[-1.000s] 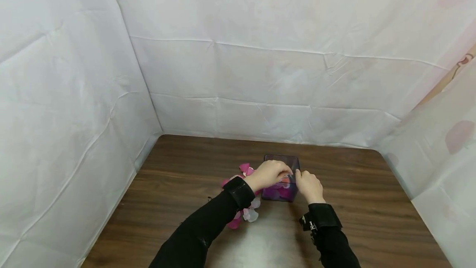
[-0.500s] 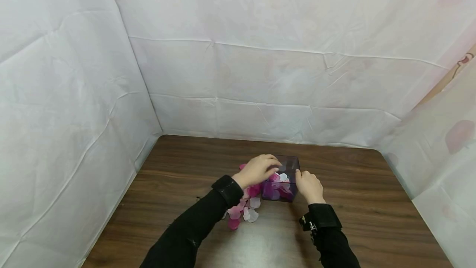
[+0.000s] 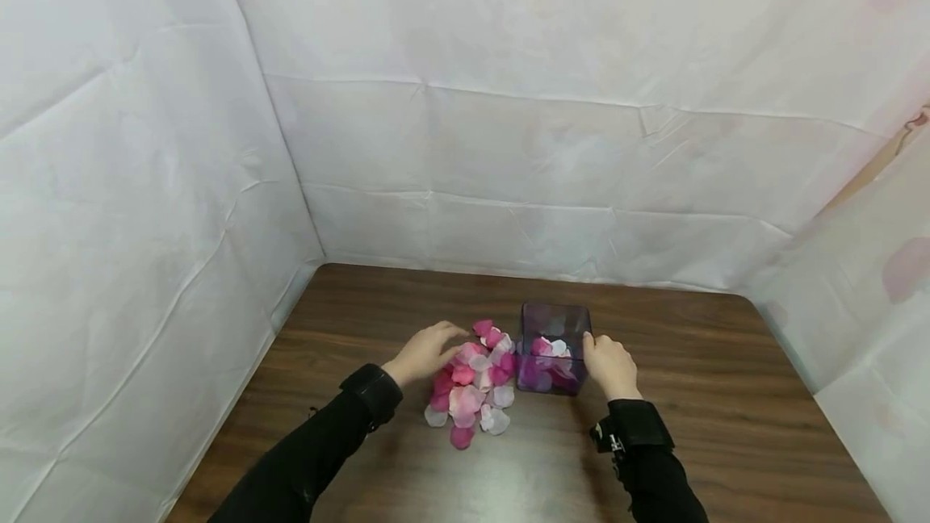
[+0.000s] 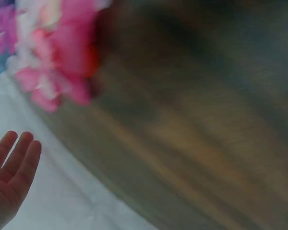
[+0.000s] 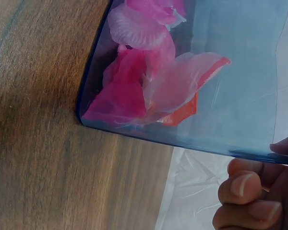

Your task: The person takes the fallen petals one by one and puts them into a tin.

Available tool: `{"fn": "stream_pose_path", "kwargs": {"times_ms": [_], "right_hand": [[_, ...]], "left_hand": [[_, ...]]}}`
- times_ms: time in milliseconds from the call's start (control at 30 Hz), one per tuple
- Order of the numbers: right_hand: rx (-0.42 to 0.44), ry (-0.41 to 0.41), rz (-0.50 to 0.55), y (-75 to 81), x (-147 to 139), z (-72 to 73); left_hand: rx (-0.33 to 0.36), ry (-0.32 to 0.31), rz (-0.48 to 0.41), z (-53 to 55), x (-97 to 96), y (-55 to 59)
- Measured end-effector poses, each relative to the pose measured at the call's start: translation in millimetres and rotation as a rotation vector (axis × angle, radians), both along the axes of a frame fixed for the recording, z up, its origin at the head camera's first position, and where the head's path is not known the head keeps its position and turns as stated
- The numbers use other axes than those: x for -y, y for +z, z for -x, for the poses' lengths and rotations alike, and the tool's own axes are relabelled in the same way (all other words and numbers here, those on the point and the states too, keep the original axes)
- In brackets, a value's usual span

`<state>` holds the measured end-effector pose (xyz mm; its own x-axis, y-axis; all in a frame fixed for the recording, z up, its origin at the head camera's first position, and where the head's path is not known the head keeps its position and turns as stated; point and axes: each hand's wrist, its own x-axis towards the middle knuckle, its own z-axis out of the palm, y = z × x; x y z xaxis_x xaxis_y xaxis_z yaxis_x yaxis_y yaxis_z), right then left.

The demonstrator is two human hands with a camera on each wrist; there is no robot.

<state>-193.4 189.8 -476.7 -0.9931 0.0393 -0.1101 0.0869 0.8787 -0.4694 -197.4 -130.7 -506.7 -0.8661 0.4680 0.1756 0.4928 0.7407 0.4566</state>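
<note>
1. At the right wall of a translucent purple plastic box (image 3: 555, 316), the right hand (image 3: 610, 366) pinched the rim, thumb (image 5: 285, 145) on one face and curled fingers (image 5: 240, 188) on the other; this grip presumably steadied a light vessel.

2. Beside the loose petals (image 3: 465, 402), the left hand (image 3: 423, 353) was well open, fingers extended and slightly parted, holding nothing. Contact with the nearest petals could not be judged.

3. Between that hand and the box, these pink, magenta and white petals, apparently artificial, overlapped in a low heap; their nearness probably kept heap and box within one short reach.

4. Within the box, which stood upright and open-topped, allowing access from above, boxed petals (image 3: 558, 348) lay toward the near wall. An orange-red piece (image 5: 186, 112) among them could not be identified.

5. Beneath everything spread a wood-grain tabletop (image 3: 726, 402); beyond its far edge rose creased white sheeting (image 3: 465, 144), seemingly hung as a screen.
</note>
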Motion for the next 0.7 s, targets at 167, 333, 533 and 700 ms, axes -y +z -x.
{"fn": "stream_pose_path", "kwargs": {"times_ms": [167,333,533,700], "right_hand": [[0.008,0.008,-0.002,-4.1,1.3,-0.8],[0.002,-0.003,-0.011,-3.0,-3.2,-1.7],[0.002,-0.017,-0.02,0.7,-11.3,-1.3],[0.014,-0.016,-0.018,-1.2,-14.3,-1.7]], "left_hand": [[0.026,0.023,0.08,-20.1,10.7,-30.6],[0.036,0.062,0.101,-30.7,8.0,-51.0],[0.018,0.145,-0.054,-23.9,-1.8,-56.1],[0.013,0.18,-0.119,-19.7,-3.8,-50.4]]}}
